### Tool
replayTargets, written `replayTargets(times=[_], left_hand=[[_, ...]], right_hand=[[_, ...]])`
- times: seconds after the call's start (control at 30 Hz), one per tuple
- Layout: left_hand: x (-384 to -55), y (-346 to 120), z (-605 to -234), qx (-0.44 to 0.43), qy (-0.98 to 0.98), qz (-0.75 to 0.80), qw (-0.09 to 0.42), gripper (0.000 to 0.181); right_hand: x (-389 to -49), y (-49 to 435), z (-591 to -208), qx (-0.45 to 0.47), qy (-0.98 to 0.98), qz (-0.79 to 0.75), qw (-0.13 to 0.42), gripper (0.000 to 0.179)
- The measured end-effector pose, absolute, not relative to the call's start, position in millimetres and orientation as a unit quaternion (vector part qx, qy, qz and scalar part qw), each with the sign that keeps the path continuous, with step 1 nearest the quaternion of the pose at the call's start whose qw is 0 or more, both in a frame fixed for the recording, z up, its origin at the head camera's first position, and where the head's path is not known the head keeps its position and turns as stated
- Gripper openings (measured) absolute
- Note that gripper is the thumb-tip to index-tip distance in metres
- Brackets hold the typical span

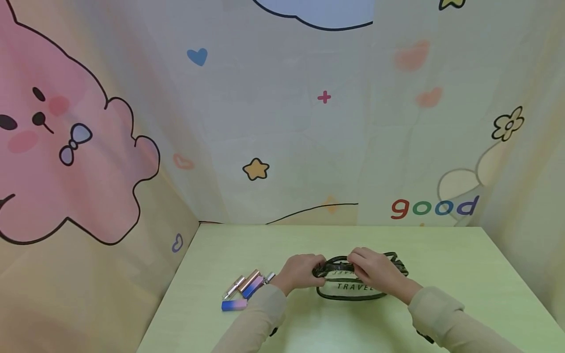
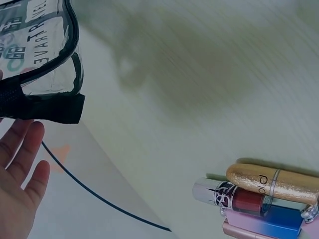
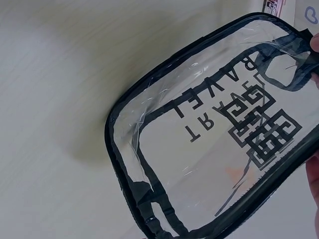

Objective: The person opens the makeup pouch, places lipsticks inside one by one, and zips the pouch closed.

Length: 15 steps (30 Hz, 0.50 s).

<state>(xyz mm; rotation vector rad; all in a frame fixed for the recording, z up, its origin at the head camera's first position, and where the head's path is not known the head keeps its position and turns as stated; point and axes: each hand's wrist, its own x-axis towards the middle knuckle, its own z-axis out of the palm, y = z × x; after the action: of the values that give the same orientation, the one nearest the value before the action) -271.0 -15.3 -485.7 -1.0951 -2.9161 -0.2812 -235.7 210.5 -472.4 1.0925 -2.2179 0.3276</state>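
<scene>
A clear pouch [image 1: 353, 290] with black trim and the printed word TRAVEL is held between both hands, above or on the table. My left hand [image 1: 302, 270] grips its left end, where a black tab [image 2: 55, 108] shows beside the fingers in the left wrist view. On the top black edge, my right hand [image 1: 375, 268] pinches the pouch; its fingertips are mostly hidden in the head view. Through the clear side [image 3: 199, 164] in the right wrist view I see lettering and a black square pattern, with no items visible inside.
Left of the pouch lie several cosmetics: a gold tube [image 2: 251, 180], a lip gloss tube [image 2: 246, 199], a blue-pink tube [image 2: 264, 220] and a separate blue-pink piece [image 1: 234, 305]. The pale table [image 1: 463, 294] meets a printed cloth backdrop [image 1: 287, 122] behind and at the sides.
</scene>
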Motion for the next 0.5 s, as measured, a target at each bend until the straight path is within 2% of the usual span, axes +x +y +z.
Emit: replayTargets(times=[0.4,0.5], left_hand=[[-270.5,-14.7,-489.5,-0.338,-0.938,-0.078,0.023,0.032],[-269.8,-14.8,-490.2,-0.34,-0.937,-0.077,0.031,0.033]], right_hand=[[-237.3,209.6,-473.7,0.431,-0.831,0.121,0.331,0.008],[-237.2,207.1,-475.8,0.429,-0.829,0.125,0.336,0.015]])
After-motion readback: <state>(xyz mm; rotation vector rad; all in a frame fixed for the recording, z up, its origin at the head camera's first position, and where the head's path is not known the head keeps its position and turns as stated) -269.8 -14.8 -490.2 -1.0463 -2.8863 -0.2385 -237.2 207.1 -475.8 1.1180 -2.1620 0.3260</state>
